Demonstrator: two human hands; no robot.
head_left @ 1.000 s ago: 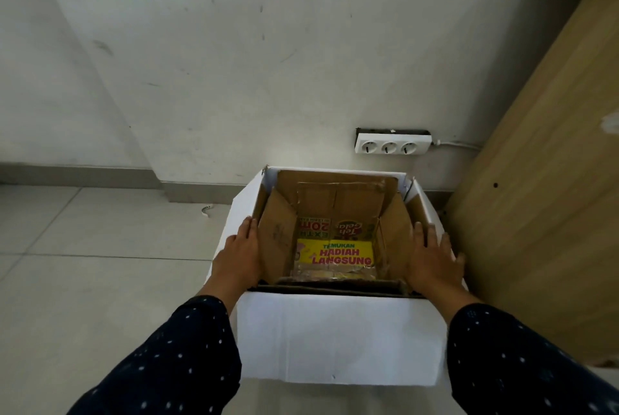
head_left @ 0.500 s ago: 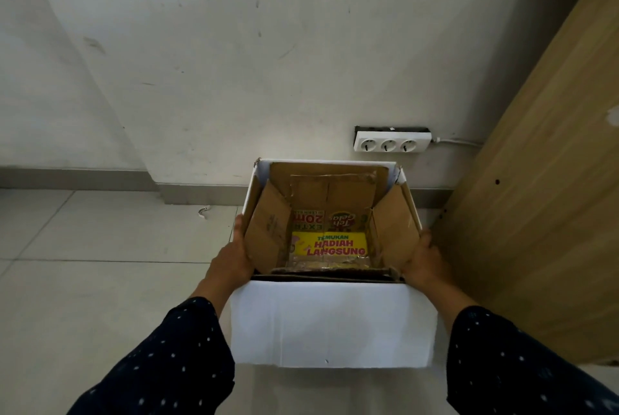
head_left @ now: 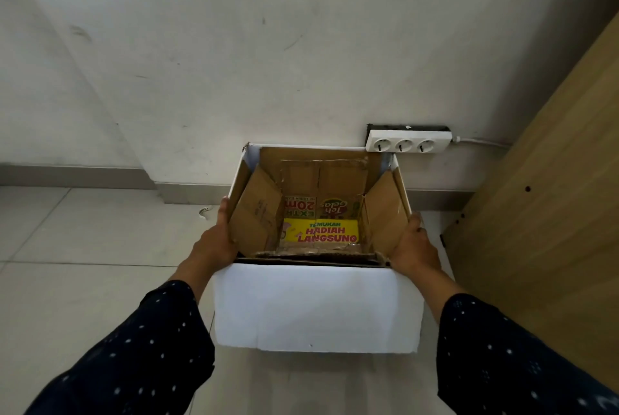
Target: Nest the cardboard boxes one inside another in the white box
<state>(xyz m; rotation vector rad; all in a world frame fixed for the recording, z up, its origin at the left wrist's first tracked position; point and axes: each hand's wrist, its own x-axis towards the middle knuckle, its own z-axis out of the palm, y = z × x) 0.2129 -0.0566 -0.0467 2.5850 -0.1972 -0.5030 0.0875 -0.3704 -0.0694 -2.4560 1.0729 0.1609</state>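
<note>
Smooth matte white box (head_left: 315, 307), squarish and open-topped, above a pale glossy tiled floor (head_left: 83, 280), near the scuffed wall (head_left: 234, 46) and just left of a wood-grain panel (head_left: 552, 197). Nested inside, rough brown corrugated cardboard boxes (head_left: 258, 217), flaps angled inward, a yellow printed label (head_left: 320, 230) at the bottom. Clamped on the left side, left hand (head_left: 214, 243); on the right rim, right hand (head_left: 413, 247), both curled around the white box, above dotted dark sleeves (head_left: 140, 357).
</note>
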